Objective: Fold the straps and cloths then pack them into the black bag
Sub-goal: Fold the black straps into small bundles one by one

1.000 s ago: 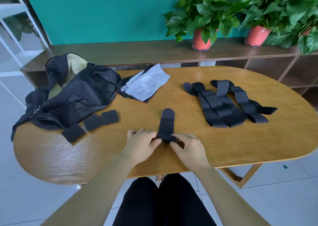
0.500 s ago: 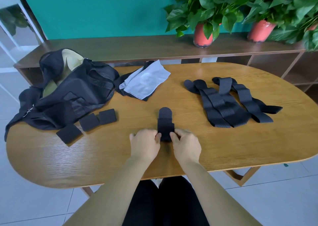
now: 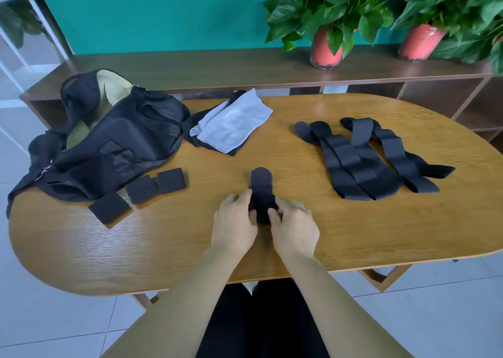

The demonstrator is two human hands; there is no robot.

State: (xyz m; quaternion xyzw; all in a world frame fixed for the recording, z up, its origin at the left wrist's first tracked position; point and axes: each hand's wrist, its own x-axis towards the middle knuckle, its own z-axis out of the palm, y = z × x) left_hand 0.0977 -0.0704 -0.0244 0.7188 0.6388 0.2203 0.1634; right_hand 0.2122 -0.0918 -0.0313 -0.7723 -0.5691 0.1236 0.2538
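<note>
- Currently both hands are working one strap (image 3: 260,186) near the front edge of the table (image 3: 353,235). The left hand (image 3: 235,223) is pinching its left side and the right hand (image 3: 295,225) its right side. Fingertips are partly hidden, so this is probably a thumb-and-finger pinch.
- The strap's rounded end is lying flat just beyond the grip.
- Three folded straps (image 3: 141,188) and the black bag (image 3: 109,145) are sitting left of the grip, with the cloths (image 3: 231,126) beyond-left and the unfolded straps (image 3: 364,156) right.
</note>
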